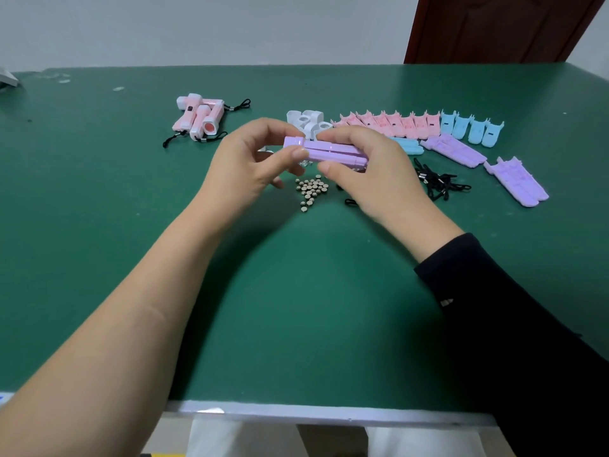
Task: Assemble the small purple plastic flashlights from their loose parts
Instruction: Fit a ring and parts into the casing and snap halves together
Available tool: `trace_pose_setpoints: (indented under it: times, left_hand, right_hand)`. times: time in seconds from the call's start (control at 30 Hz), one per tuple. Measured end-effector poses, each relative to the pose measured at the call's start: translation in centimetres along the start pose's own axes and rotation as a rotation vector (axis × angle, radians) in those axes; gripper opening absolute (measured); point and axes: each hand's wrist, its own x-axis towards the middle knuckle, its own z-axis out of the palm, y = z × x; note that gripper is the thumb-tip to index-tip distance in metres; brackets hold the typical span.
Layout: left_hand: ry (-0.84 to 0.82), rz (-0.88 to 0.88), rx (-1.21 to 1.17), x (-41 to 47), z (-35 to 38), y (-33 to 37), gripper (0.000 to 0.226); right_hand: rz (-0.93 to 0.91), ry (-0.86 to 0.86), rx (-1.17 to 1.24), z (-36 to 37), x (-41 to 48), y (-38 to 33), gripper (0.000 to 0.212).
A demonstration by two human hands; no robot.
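Pinching smooth boxy purple flashlight body [329,151], both hands [250,159], green felt table [296,308]

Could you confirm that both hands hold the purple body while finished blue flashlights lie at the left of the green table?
Not quite: in the head view the finished flashlights at the left of the green table are pink, not blue. The left hand and right hand do both hold the purple body.

Single head-worn wide-angle view, facing forward and down, close over the green table [99,192], wall beyond
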Motion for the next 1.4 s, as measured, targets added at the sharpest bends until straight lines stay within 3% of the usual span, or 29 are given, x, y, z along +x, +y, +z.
trace_pose_setpoints:
  times: [0.13,0.67,0.9,1.03,1.2,1.4]
  left_hand:
    - [-0.042,0.032,0.047,0.0,-0.5,-0.1,0.037]
    - [-0.043,0.055,0.064,-0.1,-0.4,-0.1,0.025]
    - [-0.073,-0.237,-0.256,-0.3,1.4,0.1,0.019]
    - [-0.113,-0.266,-0.293,-0.5,2.0,0.1,0.014]
    - [-0.093,-0.269,-0.260,-0.2,1.1,0.7,0.009]
    - [-0.097,-0.169,0.047,-0.4,1.0,0.9,0.012]
  right_hand:
    - [-0.012,-0.028,-0.013,-0.2,0.0,0.1,0.029]
    - [-0.020,-0.039,-0.026,-0.2,-0.1,-0.1,0.026]
    - [-0.034,-0.023,-0.069,-0.1,-0.1,-0.2,0.028]
    - [-0.046,-0.037,-0.050,0.2,-0.3,-0.3,0.029]
    - [0.131,-0.038,0.297,0.0,-0.2,-0.2,0.045]
    - [0.252,-0.011,0.488,0.3,0.1,0.1,0.035]
